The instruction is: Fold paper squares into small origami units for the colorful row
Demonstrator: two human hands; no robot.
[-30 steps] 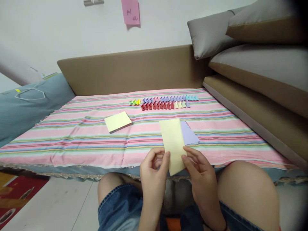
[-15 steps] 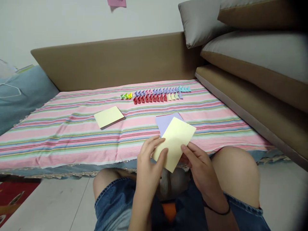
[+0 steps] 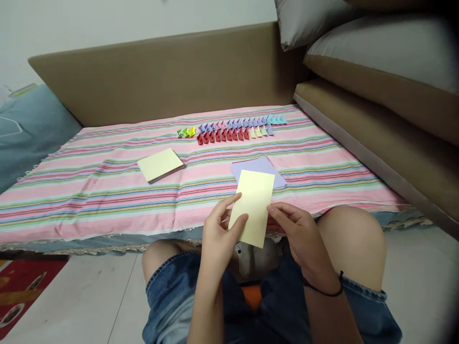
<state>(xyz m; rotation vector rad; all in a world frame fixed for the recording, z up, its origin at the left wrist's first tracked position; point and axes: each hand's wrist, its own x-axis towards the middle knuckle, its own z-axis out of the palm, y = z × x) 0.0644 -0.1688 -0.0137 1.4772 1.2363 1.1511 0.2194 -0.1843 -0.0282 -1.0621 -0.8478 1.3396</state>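
Note:
Between my two hands is a pale yellow sheet of paper (image 3: 255,205), held nearly upright above the cloth's front edge. My left hand (image 3: 223,229) grips its left side, thumb in front and fingers partly behind. On the right edge, my right hand (image 3: 292,227) pinches it between thumb and fingers. Lavender paper (image 3: 256,165) lies on the cloth just behind, partly covered by the yellow sheet. To the left rests a stack of paper (image 3: 161,165) with a pale yellow sheet on top.
Small folded paper pieces (image 3: 229,135) in red, purple, pink, blue, yellow and green stand in two rows farther back. They sit on a striped pink cloth (image 3: 107,191). A brown backrest (image 3: 161,76) rises behind, and large cushions (image 3: 387,52) are piled at the right.
The yellow sheet has turned counterclockwise to a more upright angle, still in both hands. The view has tilted down slightly, and more of the lavender paper shows.

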